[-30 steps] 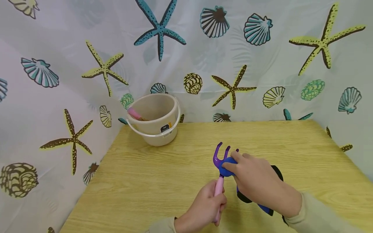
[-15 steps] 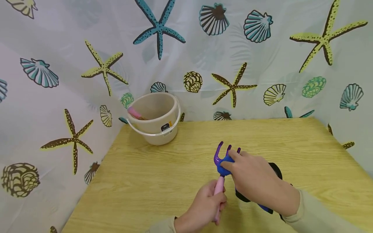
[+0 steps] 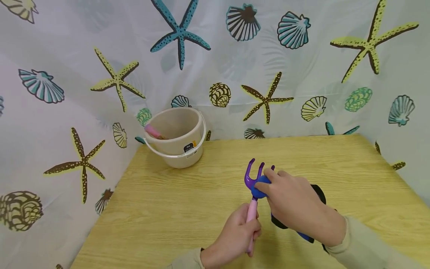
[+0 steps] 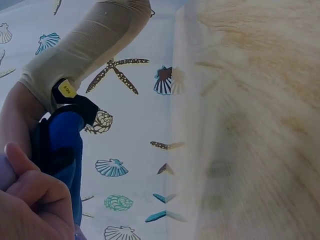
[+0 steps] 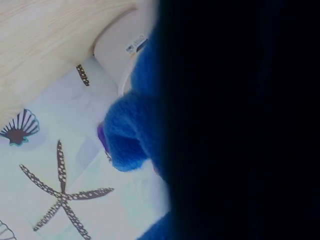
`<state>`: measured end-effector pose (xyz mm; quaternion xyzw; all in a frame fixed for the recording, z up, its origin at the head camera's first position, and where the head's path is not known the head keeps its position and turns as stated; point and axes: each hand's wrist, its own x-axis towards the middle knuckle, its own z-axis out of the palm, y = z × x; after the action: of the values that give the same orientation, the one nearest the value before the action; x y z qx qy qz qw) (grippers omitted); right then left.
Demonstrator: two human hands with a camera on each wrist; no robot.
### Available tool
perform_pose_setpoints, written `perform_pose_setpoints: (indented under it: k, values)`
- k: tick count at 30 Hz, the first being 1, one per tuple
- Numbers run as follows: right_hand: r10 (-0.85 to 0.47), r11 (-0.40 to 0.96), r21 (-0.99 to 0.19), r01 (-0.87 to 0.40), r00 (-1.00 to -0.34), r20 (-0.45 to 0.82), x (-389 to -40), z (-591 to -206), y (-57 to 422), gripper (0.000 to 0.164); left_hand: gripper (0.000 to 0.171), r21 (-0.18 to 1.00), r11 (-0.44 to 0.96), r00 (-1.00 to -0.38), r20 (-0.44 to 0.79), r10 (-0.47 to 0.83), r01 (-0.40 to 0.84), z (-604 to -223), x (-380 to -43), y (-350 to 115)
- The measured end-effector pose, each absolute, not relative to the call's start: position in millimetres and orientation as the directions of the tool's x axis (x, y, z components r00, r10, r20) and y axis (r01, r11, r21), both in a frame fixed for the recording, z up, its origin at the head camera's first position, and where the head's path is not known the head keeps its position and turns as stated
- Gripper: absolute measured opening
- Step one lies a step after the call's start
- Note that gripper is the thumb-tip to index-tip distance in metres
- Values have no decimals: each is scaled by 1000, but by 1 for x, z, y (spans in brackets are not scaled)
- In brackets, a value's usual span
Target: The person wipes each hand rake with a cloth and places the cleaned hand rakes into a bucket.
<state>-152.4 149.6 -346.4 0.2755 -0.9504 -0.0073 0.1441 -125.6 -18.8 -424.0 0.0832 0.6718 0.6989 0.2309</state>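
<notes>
In the head view, my left hand (image 3: 233, 235) grips the pink handle of a small hand fork (image 3: 252, 211), its purple tines pointing up and away. My right hand (image 3: 297, 200) pinches a blue cloth (image 3: 258, 192) against the fork's head, just above the handle. The fingers and cloth partly cover the tines. More of the cloth, with black edging, hangs beneath the right hand. The left wrist view shows the curled left fingers and the blue cloth (image 4: 65, 135) below the right forearm. In the right wrist view, blue cloth (image 5: 127, 130) hides most of the fork; a bit of purple shows.
A beige bucket (image 3: 174, 149) with a pale handle stands at the back left of the wooden table (image 3: 168, 201). A pink-handled tool (image 3: 153, 130) leans inside it. A curtain (image 3: 215, 48) printed with starfish and shells surrounds the table's back and sides.
The fork and both hands have shifted slightly upward in the head view. My right hand with the cloth has moved a little over the fork's head; both grips stay the same.
</notes>
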Motion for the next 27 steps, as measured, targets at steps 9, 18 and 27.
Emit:
perform_pose_setpoints:
  k: [9, 18, 27]
  values:
    - [-629, 777, 194, -598, -741, 236, -142, -344, 153, 38, 12, 974, -11, -889, -201, 412, -225, -427, -126, -15]
    - [-590, 803, 298, -516, -756, 281, -147, -363, 156, 39, 17, 965, -6, -879, -237, 415, -263, -424, -125, -17]
    - [-553, 832, 175, -527, -756, 351, -143, -365, 150, 43, 14, 966, -30, -894, -226, 387, -257, -423, -127, -17]
